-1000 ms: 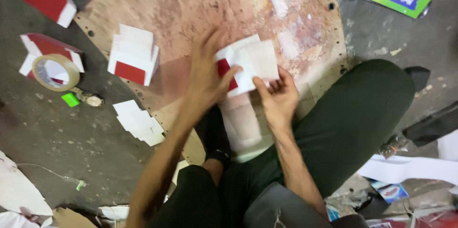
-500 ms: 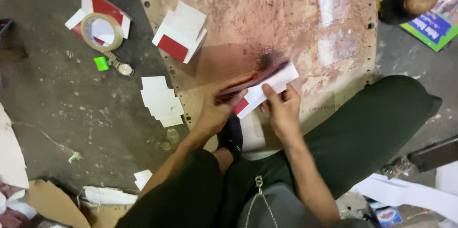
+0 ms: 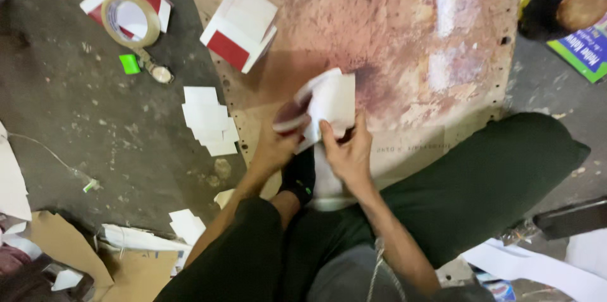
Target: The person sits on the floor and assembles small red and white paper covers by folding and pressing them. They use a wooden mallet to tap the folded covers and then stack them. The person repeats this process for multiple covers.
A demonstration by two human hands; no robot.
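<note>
Both my hands hold one folded red-and-white card piece (image 3: 330, 101) just above a worn brown board (image 3: 392, 30) on the floor. My left hand (image 3: 277, 142) grips its left, curled edge, where the red side shows. My right hand (image 3: 349, 150) pinches its lower right part, thumb on the white face. I sit cross-legged in dark trousers, knees on either side of my hands.
A stack of folded red-and-white cards (image 3: 239, 27) lies on the board's upper left. White paper slips (image 3: 207, 120) lie beside the board, with a tape roll (image 3: 129, 18), a green scrap (image 3: 130, 63), cardboard scraps (image 3: 60, 251) and a colourful booklet (image 3: 578, 43).
The card was pressed flat on the board under both hands; it is now lifted and curled into a fold between them. The camera view has shifted left and down.
</note>
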